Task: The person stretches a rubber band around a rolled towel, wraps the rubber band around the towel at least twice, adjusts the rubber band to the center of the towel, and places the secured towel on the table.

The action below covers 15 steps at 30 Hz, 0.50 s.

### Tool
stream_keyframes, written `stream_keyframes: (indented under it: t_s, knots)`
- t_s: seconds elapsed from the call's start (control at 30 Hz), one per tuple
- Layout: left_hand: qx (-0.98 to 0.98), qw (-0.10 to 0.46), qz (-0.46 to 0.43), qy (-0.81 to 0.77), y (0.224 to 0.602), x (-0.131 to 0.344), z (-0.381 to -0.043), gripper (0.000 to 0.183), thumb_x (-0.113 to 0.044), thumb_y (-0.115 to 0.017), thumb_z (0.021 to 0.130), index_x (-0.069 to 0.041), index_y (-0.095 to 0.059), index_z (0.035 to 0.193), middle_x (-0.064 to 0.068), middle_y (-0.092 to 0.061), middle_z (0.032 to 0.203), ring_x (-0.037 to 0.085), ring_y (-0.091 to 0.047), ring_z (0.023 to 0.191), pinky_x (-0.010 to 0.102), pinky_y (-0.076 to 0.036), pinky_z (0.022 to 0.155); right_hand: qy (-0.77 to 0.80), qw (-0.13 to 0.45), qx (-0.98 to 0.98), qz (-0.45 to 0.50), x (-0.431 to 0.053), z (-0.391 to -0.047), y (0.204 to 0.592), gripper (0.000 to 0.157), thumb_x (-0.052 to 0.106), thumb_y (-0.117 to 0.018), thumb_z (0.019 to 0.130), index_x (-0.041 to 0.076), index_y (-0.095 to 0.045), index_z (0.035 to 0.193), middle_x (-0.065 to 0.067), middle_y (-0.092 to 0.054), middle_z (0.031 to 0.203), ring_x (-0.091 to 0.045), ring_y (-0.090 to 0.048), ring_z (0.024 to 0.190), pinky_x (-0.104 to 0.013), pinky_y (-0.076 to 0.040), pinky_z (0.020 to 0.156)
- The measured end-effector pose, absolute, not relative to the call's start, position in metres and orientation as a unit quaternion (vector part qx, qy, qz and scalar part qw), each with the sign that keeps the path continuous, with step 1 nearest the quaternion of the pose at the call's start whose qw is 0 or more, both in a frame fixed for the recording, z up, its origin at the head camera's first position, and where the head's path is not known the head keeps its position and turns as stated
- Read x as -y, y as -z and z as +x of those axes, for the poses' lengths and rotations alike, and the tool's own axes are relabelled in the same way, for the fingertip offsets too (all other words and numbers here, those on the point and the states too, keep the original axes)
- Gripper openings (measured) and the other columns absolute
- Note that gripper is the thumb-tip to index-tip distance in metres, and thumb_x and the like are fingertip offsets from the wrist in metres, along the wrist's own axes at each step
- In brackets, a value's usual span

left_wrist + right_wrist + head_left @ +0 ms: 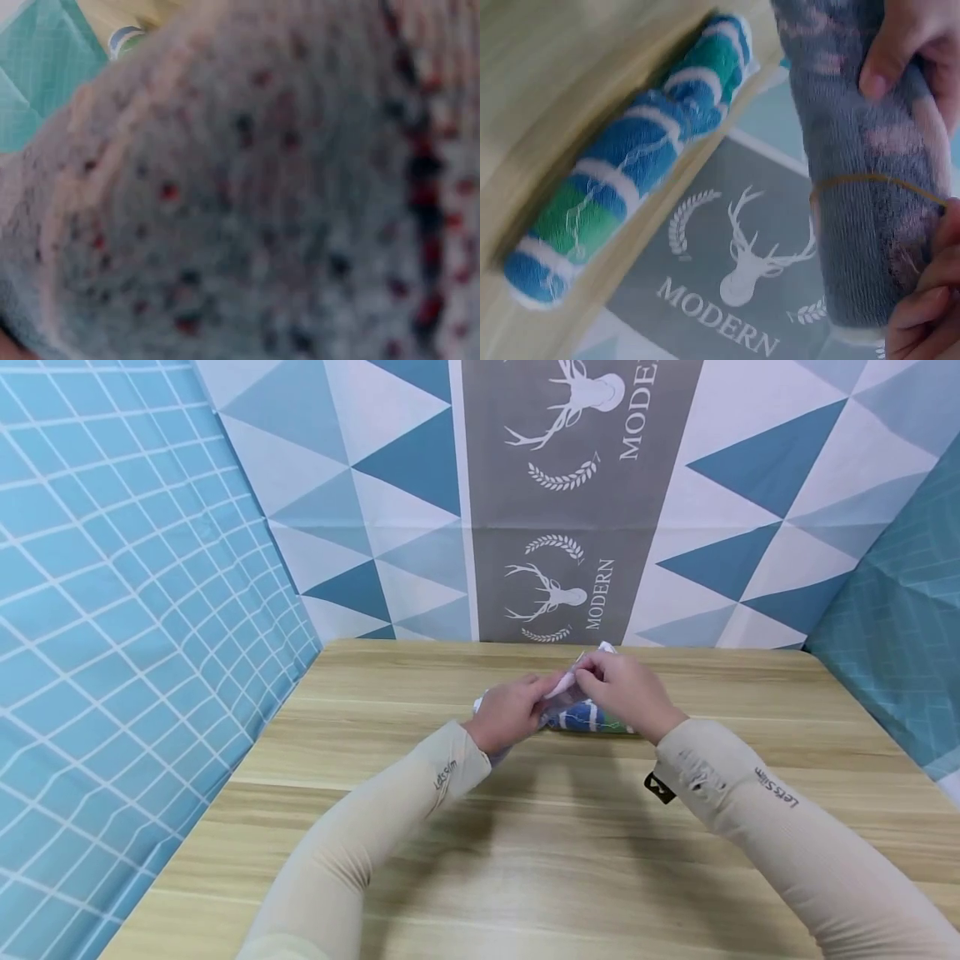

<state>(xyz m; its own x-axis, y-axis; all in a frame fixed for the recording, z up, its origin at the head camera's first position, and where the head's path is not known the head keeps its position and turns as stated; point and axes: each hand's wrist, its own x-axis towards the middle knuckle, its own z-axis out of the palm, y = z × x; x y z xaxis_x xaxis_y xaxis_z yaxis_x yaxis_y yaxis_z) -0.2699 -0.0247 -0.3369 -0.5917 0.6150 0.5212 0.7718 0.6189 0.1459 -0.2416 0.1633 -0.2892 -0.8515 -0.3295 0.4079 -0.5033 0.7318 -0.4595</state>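
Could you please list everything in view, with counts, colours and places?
Grey cloth roll: one, grey with pinkish patches, between the hands
Rubber band: one, yellow-brown, across that roll
Striped cloth roll: apparently one, blue, green and white, on the table
Table: one, light brown, centre
Back wall: one, blue, white and grey with deer prints, behind the table
Left wall: one, blue with white grid, left
Right wall: one, teal, right
Tag: one, black, by the right sleeve
Sleeves: two, cream, on the forearms
Left hand: one, bare, gripping the grey roll
Right hand: one, bare, at the roll's banded part

Wood-grain table (555, 843), patterned walls (551, 527), seemingly hung cloth.
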Motion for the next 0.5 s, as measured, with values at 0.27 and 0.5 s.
stream_keyframes:
  t_s: [0.27,0.5]
  knots:
    - [0.849,0.276,-0.449,0.037,0.343,0.0279,-0.2688,0.03,-0.003,-0.066,0.08,-0.013,-0.062,0.108,0.005,-0.059,0.081,0.017,-0.055,0.055,0.027,-0.046,0.045,-0.328,-0.014,0.903,0.276,-0.1602,-0.245,0.2907,0.012,0.007,-0.054,0.092,0.002,-0.065,0.088,0.001,-0.056,0.066,-0.011,-0.046,0.053,-0.026,-0.041,0.053]
    - [0.874,0.3,-0.36,0.131,0.3429,0.0289,-0.275,0.051,-0.002,-0.07,0.08,-0.007,-0.057,0.129,0.011,-0.064,0.086,0.02,-0.057,0.058,0.031,-0.049,0.049,-0.366,0.043,0.899,0.235,-0.1667,-0.2475,0.296,0.012,0.007,-0.056,0.093,0.0,-0.064,0.087,-0.001,-0.052,0.068,-0.014,-0.043,0.06,-0.026,-0.036,0.054]
